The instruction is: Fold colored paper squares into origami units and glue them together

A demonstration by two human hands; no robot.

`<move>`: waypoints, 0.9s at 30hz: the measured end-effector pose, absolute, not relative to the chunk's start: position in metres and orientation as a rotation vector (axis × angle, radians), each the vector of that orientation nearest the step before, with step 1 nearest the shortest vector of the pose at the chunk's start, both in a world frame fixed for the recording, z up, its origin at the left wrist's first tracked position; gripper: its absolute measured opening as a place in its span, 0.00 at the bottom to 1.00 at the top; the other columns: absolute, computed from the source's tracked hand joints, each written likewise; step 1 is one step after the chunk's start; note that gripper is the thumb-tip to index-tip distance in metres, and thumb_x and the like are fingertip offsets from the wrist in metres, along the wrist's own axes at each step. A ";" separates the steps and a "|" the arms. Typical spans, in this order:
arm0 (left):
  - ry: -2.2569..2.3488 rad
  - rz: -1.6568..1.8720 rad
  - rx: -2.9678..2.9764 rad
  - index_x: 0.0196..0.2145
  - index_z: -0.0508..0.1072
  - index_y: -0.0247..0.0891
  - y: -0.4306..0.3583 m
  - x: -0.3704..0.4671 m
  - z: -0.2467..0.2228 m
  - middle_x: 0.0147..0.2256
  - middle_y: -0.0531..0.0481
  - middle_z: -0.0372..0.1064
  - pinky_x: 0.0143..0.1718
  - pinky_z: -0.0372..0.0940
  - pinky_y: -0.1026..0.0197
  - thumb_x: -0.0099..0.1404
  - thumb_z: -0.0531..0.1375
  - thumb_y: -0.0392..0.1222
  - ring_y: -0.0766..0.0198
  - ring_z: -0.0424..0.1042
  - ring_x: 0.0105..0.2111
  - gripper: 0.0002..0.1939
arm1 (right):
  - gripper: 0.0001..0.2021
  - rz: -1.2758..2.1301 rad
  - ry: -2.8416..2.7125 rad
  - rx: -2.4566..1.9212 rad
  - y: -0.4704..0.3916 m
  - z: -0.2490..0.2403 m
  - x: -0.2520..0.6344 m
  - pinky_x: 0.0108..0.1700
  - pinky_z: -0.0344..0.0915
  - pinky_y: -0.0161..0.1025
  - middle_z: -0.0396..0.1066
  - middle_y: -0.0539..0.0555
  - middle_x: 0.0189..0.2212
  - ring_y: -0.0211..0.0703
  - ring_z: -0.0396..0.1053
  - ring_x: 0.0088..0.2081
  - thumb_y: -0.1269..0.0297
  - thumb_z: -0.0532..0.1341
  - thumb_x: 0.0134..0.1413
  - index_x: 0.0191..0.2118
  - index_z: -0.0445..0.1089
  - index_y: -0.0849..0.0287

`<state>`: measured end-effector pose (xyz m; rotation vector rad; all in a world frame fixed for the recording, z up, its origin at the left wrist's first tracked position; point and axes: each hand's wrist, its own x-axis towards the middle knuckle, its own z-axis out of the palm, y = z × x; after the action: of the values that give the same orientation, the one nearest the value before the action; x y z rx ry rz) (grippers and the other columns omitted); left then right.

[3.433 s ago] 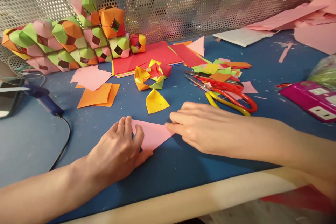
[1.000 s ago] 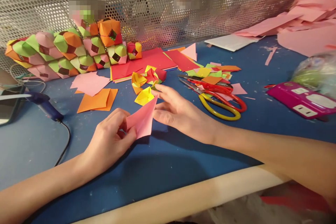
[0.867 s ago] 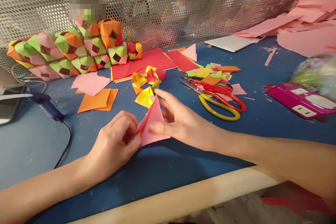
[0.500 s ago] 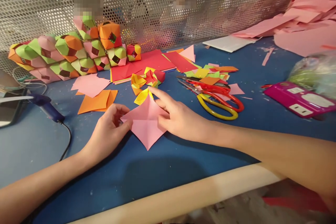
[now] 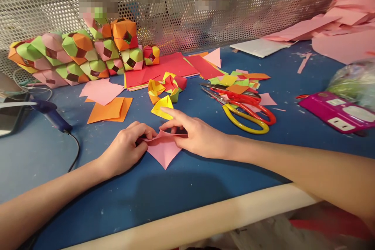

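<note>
A pink square of paper point(image 5: 164, 153) lies turned corner-down on the blue table point(image 5: 123, 199), its far corner folding over toward me. My left hand point(image 5: 126, 143) pinches the paper's left corner between thumb and curled fingers. The right side is held by my right hand point(image 5: 193, 133), thumb on the near face, index finger stretched forward. Just beyond my right fingertips sits a yellow folded paper piece point(image 5: 161, 106). Behind that piece stand joined red, yellow and orange folded units point(image 5: 168, 86). What the far fingers do behind the paper is hidden.
Scissors with red and yellow handles point(image 5: 246, 119) lie on the right, beside paper scraps point(image 5: 234, 82). Orange sheets point(image 5: 108, 110), pink sheets point(image 5: 101, 90) and a blue glue gun point(image 5: 54, 117) are leftward. Stacked folded paper balls point(image 5: 79, 49) line the mesh wall point(image 5: 172, 19). A magenta power strip point(image 5: 331, 111) lies far right.
The far corner of the pink paper has come down toward me, so the sheet is bending across its middle. Both hands have shifted, my left fingers curling further over the edge.
</note>
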<state>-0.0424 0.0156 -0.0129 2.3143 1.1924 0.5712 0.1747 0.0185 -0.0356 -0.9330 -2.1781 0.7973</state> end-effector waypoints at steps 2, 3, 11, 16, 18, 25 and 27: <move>1.157 0.556 2.345 0.33 0.68 0.39 0.015 -0.043 -0.014 0.35 0.52 0.70 0.36 0.64 0.63 0.56 0.50 0.27 0.65 0.69 0.35 0.12 | 0.34 0.719 -2.242 -0.910 0.018 -0.035 0.175 0.49 0.65 0.45 0.73 0.52 0.42 0.41 0.69 0.43 0.80 0.52 0.49 0.63 0.47 0.54; 1.133 0.548 2.362 0.34 0.69 0.39 0.015 -0.043 -0.014 0.36 0.51 0.71 0.37 0.65 0.63 0.57 0.50 0.27 0.65 0.69 0.35 0.12 | 0.33 0.672 -2.282 -0.892 0.018 -0.035 0.175 0.51 0.63 0.46 0.73 0.51 0.42 0.41 0.68 0.46 0.80 0.52 0.49 0.62 0.48 0.55; 0.767 0.472 2.765 0.35 0.68 0.37 0.021 -0.050 -0.014 0.35 0.45 0.71 0.40 0.63 0.58 0.64 0.49 0.28 0.61 0.68 0.38 0.09 | 0.23 0.216 -2.513 -0.703 0.021 -0.040 0.180 0.46 0.60 0.45 0.72 0.58 0.43 0.45 0.68 0.43 0.77 0.50 0.58 0.59 0.52 0.64; 0.785 0.280 2.947 0.34 0.67 0.35 0.020 -0.056 -0.005 0.28 0.47 0.67 0.33 0.60 0.60 0.65 0.47 0.29 0.63 0.64 0.30 0.11 | 0.15 -0.069 -2.646 -0.732 0.017 -0.026 0.182 0.41 0.60 0.43 0.71 0.59 0.31 0.45 0.66 0.34 0.73 0.47 0.61 0.51 0.63 0.68; 0.801 0.230 2.996 0.34 0.67 0.35 0.019 -0.056 -0.003 0.28 0.48 0.66 0.32 0.60 0.60 0.66 0.46 0.30 0.63 0.64 0.28 0.11 | 0.15 -0.138 -2.676 -0.748 0.016 -0.021 0.183 0.40 0.59 0.43 0.70 0.58 0.29 0.44 0.65 0.31 0.75 0.47 0.60 0.49 0.65 0.68; 1.000 0.490 2.842 0.39 0.67 0.36 0.013 -0.048 -0.006 0.30 0.49 0.68 0.31 0.61 0.62 0.63 0.54 0.38 0.64 0.67 0.29 0.07 | 0.18 0.120 -2.435 -0.795 0.018 -0.024 0.182 0.45 0.63 0.46 0.73 0.56 0.35 0.44 0.69 0.38 0.76 0.51 0.57 0.53 0.62 0.62; 1.101 0.560 2.651 0.35 0.67 0.37 0.010 -0.044 -0.005 0.28 0.51 0.67 0.29 0.60 0.65 0.64 0.53 0.38 0.67 0.65 0.27 0.05 | 0.20 0.287 -2.261 -0.863 0.017 -0.023 0.179 0.47 0.64 0.46 0.73 0.54 0.40 0.44 0.69 0.43 0.73 0.53 0.56 0.55 0.60 0.57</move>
<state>-0.0436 0.0096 -0.0048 2.6511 1.1005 0.5603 0.1791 0.0165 -0.0232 -0.8633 -2.2609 0.2873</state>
